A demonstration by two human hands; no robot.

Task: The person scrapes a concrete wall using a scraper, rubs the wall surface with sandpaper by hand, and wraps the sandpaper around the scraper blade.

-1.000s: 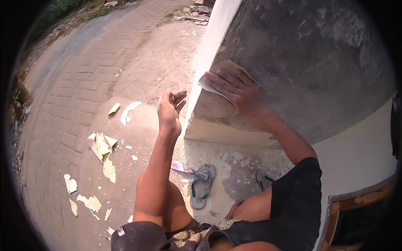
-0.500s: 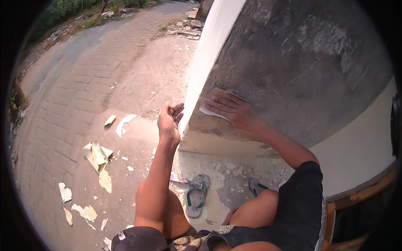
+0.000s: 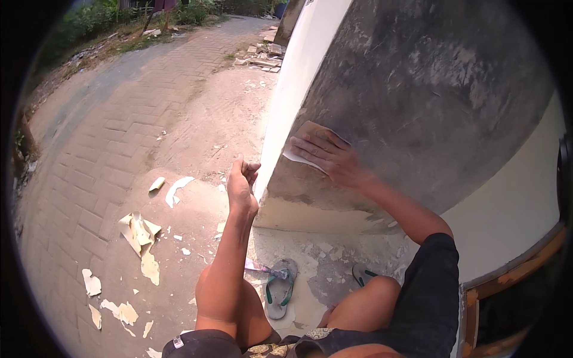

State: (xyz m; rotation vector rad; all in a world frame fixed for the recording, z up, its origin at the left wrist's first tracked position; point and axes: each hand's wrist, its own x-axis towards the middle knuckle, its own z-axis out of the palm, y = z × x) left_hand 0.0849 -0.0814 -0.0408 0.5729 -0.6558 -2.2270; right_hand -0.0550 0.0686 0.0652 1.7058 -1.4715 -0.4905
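Observation:
My right hand [image 3: 328, 158] lies with its fingers stretched over a sheet of what looks like sandpaper [image 3: 319, 132], pressing it flat on the grey wall surface [image 3: 430, 107] close to the corner. A pale edge of the sheet shows under the fingertips. My left hand [image 3: 243, 182] is beside the white side [image 3: 292, 101] of the wall, thumb up and fingers loosely curled but apart, with nothing visible in it. Whether it touches the wall I cannot tell.
Grey sandals with green straps [image 3: 280, 289] lie on the ground below the wall. Peeled flakes [image 3: 138, 231] are scattered at the left, beside a brick-paved path [image 3: 89, 179]. Broken tiles [image 3: 264, 56] lie farther back. A wooden frame [image 3: 518, 277] is at the lower right.
The view has tilted up, so the scene sits lower. My right hand and the sheet have moved down the wall, mostly in the first half second. My left hand stays near the corner.

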